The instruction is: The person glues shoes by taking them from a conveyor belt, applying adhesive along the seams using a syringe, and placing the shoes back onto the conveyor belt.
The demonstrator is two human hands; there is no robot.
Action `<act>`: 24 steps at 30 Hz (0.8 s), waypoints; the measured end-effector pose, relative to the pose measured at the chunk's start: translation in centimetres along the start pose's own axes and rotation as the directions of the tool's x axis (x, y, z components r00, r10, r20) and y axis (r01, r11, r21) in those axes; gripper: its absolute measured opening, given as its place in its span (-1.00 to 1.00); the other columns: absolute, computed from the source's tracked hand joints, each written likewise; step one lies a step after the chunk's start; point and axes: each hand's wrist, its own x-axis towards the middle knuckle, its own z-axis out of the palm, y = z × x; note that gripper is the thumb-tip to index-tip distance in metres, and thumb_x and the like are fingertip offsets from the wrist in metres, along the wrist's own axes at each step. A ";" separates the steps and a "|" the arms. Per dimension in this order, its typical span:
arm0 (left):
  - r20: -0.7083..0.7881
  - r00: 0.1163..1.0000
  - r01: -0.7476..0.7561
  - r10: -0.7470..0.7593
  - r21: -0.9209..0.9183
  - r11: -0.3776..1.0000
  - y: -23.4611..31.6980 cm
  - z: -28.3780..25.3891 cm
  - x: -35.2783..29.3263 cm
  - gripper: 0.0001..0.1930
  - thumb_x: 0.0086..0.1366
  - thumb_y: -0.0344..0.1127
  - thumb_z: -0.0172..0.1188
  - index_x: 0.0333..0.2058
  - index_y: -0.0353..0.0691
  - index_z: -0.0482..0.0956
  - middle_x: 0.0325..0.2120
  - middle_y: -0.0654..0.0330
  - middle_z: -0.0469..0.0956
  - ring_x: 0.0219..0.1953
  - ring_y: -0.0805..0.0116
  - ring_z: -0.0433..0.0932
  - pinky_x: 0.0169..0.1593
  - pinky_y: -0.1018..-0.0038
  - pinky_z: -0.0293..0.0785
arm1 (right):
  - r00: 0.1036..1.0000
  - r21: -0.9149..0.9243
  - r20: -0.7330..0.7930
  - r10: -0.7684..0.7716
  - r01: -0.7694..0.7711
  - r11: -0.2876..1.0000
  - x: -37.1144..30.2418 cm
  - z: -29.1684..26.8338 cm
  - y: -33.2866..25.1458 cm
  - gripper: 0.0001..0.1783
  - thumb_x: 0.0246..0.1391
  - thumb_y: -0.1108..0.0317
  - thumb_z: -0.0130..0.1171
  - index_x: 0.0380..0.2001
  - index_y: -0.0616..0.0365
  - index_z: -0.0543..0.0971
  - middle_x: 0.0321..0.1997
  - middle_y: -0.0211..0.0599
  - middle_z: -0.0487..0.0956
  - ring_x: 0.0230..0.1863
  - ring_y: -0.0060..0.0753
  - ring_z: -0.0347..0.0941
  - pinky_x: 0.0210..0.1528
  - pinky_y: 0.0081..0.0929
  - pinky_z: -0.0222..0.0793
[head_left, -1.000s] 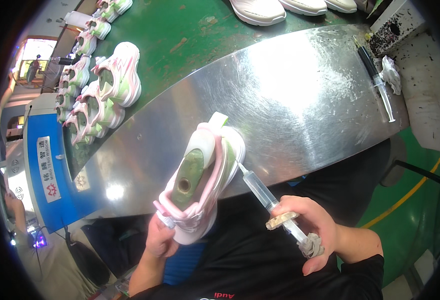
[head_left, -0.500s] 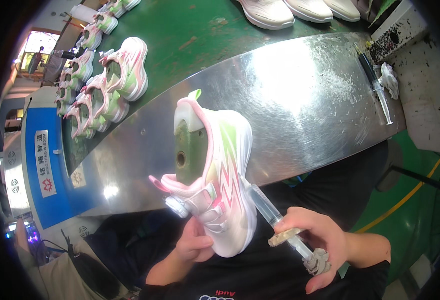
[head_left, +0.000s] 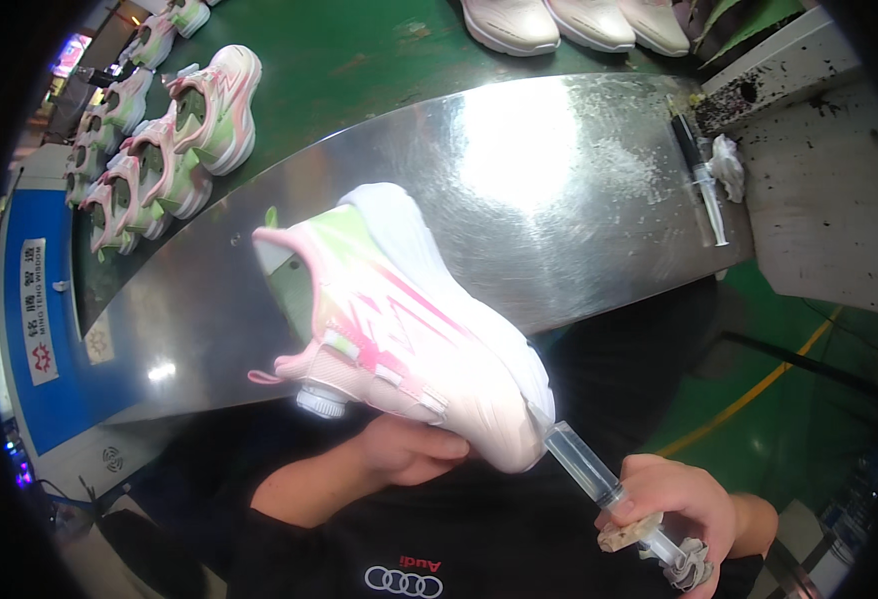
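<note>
My left hand (head_left: 414, 449) is closed round the toe end of a pink, white and green sneaker (head_left: 374, 319), holding it tilted above the metal plate. A green last fills the shoe's opening, and a round white dial sits at its tongue. In my right hand (head_left: 684, 494) is a clear syringe (head_left: 587, 467), its plunger end wrapped in crumpled grey material and a tan strip round its barrel top. The syringe's thin tip meets the seam between upper and white sole at the toe.
The shiny metal plate (head_left: 339, 180) spans the front of the green surface (head_left: 359, 60). Similar sneakers (head_left: 221, 110) stand in rows at the left, pale shoes (head_left: 509, 25) at the far side. A second syringe (head_left: 701, 185) and crumpled tissue (head_left: 728, 168) lie beside a stained white wall (head_left: 819, 180).
The sneaker has turned, its heel swinging left and its toe right. The syringe tip has gone from the side of the sole to the toe, my right hand moving right and down.
</note>
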 end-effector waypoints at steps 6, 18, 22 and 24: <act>0.053 0.999 0.009 -0.011 0.021 1.000 0.2 0.7 2.9 -0.51 0.12 -0.58 0.15 0.05 -0.30 0.30 -0.06 0.00 0.44 0.00 0.13 0.45 0.08 0.23 0.41 | 0.997 -0.086 -0.055 -0.061 0.057 0.995 -2.1 0.1 -1.2 -0.12 -0.29 -0.23 0.30 -0.05 0.29 0.43 -0.33 -0.02 0.58 -0.43 -0.33 0.49 -0.40 -0.53 0.09; 0.098 0.993 -0.063 0.064 -0.007 0.998 0.7 2.1 6.0 -0.62 0.15 -0.60 0.11 -0.03 -0.25 0.39 -0.11 0.07 0.49 -0.02 0.21 0.47 0.00 0.32 0.49 | 0.971 -0.486 0.055 -0.232 0.229 0.843 -1.6 0.1 -2.5 0.03 -0.44 -0.21 0.42 -0.01 0.38 0.34 -0.14 -0.17 0.49 -0.24 -0.32 0.42 -0.30 -0.43 0.21; 0.075 0.996 -0.058 0.057 0.011 0.998 0.7 2.4 6.2 -0.63 0.17 -0.57 0.11 -0.02 -0.23 0.39 -0.10 0.10 0.49 0.00 0.25 0.46 -0.01 0.36 0.49 | 0.973 -0.570 0.013 -0.231 0.197 0.798 -1.3 1.0 -2.1 -0.06 -0.43 -0.21 0.40 -0.06 0.27 0.40 -0.24 -0.22 0.54 -0.37 -0.23 0.43 -0.40 -0.37 0.16; 0.100 0.992 -0.077 0.076 0.005 0.997 0.7 2.5 6.4 -0.64 0.18 -0.55 0.11 -0.03 -0.22 0.40 -0.10 0.12 0.49 0.00 0.27 0.46 -0.03 0.41 0.49 | 0.973 -0.588 -0.014 -0.232 0.179 0.789 -1.1 1.5 -1.9 -0.12 -0.41 -0.18 0.40 -0.09 0.24 0.42 -0.28 -0.26 0.56 -0.42 -0.24 0.43 -0.42 -0.38 0.15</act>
